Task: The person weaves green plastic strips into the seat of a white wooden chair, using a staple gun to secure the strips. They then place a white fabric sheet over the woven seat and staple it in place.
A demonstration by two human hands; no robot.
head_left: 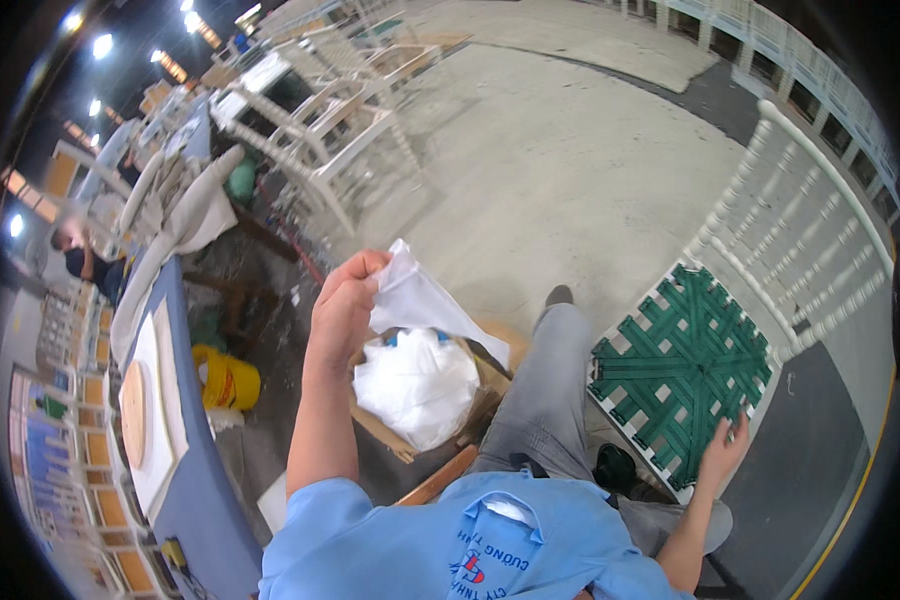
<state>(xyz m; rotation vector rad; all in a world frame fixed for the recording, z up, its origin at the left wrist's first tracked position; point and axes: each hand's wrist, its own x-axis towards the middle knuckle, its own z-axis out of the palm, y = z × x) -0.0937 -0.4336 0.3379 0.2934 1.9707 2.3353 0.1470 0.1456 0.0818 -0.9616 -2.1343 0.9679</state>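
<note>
My left hand (346, 300) is raised, with thumb and fingers pinching the corner of a thin white fabric sheet (420, 292). The sheet hangs down to the right, above a cardboard box (395, 440) piled with more white sheets (420, 390). On my right stands a white spindle-back chair (760, 235), its seat laced with green webbing (685, 365). My right hand (724, 452) rests at the near right edge of that seat, fingers apart and touching the webbing, with nothing held in them.
A blue-covered table (195, 470) runs along the left, bearing a round wooden disc (133, 412). Beside it stands a yellow bucket (228, 378). Unfinished chair frames (340, 135) stand ahead to the left. Another person (95, 262) is at the far left.
</note>
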